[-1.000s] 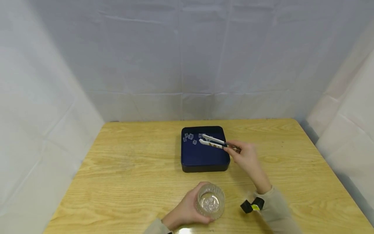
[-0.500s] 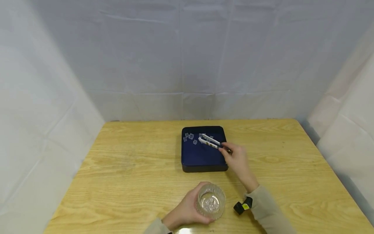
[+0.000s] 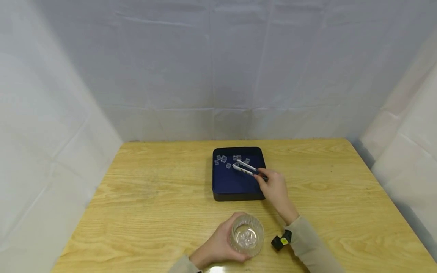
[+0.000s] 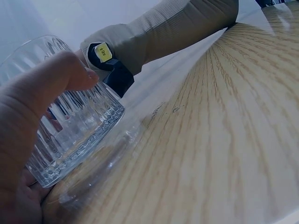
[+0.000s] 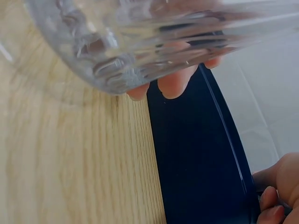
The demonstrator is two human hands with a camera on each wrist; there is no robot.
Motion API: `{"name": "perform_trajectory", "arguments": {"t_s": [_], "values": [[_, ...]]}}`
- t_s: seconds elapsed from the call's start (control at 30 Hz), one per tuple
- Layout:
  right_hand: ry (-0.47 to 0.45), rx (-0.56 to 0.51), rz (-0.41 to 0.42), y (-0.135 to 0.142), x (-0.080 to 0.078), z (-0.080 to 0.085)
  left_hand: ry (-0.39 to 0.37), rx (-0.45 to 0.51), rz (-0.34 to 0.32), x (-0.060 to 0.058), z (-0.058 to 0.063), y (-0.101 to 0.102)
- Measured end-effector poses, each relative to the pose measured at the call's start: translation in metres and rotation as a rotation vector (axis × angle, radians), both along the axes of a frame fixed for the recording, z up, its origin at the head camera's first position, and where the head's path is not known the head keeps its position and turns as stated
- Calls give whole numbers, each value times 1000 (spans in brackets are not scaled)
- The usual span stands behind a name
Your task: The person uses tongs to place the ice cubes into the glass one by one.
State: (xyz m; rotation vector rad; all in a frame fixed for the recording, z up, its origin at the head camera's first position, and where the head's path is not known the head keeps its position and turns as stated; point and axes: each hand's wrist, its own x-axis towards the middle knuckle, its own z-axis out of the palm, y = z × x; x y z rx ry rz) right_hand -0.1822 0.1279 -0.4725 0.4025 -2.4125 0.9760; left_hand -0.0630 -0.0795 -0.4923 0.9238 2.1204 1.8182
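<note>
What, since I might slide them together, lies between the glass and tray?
Head view: bare table, plus fingers of the left hand curled round the glass.

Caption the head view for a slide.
Left hand grips a glass; right hand holds tongs at a tray of clear pieces.

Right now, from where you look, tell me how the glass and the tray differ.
The glass is clear and ribbed; the tray is dark blue and opaque. The glass is round, while the tray is squarish with rounded corners. The glass is the narrower and nearer to the person; the tray is wider and farther off. Both hold small clear pieces.
</note>
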Motion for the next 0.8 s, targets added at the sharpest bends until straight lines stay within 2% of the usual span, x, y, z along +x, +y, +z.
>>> {"name": "perform_trajectory", "arguments": {"t_s": [0.07,0.47,0.63,0.7,0.8], "values": [[-16,16,-6,0,0,0,1,7,-5,1,5,0],[-70,62,10,1,2,3,-18,9,-8,1,5,-1],[-148,79,38,4,2,7,-45,-8,3,2,9,-1],[-179,88,42,5,3,9,-48,-14,5,1,7,0],[-200,97,42,5,4,13,-44,-27,10,-2,-5,0]]}}
